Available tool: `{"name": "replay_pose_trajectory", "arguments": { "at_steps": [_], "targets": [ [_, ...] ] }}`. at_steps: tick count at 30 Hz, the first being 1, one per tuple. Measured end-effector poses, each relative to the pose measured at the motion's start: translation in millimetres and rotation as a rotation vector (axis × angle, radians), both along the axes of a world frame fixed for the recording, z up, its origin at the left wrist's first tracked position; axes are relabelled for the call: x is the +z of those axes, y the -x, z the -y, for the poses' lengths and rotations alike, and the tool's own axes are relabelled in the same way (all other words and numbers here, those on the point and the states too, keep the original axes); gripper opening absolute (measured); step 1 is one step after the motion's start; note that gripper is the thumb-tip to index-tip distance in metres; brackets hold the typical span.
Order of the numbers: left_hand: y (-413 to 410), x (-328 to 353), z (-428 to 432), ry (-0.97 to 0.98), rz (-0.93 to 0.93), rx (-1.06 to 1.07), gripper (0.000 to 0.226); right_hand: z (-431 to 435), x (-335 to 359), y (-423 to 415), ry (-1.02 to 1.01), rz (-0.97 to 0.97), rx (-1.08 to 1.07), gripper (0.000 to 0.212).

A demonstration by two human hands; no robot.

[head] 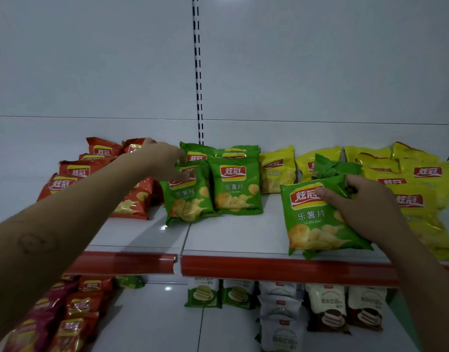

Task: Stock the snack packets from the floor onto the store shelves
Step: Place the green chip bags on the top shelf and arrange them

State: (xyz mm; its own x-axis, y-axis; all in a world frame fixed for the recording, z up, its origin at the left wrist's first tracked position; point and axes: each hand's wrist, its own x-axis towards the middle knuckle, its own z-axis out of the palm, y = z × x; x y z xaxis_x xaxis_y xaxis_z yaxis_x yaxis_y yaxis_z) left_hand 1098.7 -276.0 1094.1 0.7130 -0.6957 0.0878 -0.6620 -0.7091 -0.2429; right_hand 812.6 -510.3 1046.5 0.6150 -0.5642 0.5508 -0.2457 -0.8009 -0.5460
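My right hand [355,199] grips a green chip packet [317,224] by its top right corner, holding it over the front of the white upper shelf [238,235]. A second green packet [332,168] is bunched behind it under the same fingers. My left hand [165,161] reaches across to a leaning green packet [186,199] and touches its top edge with spread fingers. More green packets [235,184] stand beside it. Orange packets [73,174] are stacked at the left and yellow packets [421,189] at the right.
A red price rail [281,269] edges the shelf front. The lower shelf holds red and purple packets [73,308] at left and green, white and brown cake packets [327,306] at right. A slotted upright [198,72] runs up the white back panel.
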Motion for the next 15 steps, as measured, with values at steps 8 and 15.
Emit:
{"name": "replay_pose_trajectory", "arguments": {
  "at_steps": [8, 15],
  "targets": [
    [-3, -14, -6, -0.084, 0.053, -0.043, 0.054, 1, 0, -7, 0.027, -0.016, -0.007, 0.040],
    [-10, -12, -9, 0.026, 0.233, -0.121, 0.047, 0, -4, -5, 0.015, -0.020, -0.061, 0.044]
  ]
}}
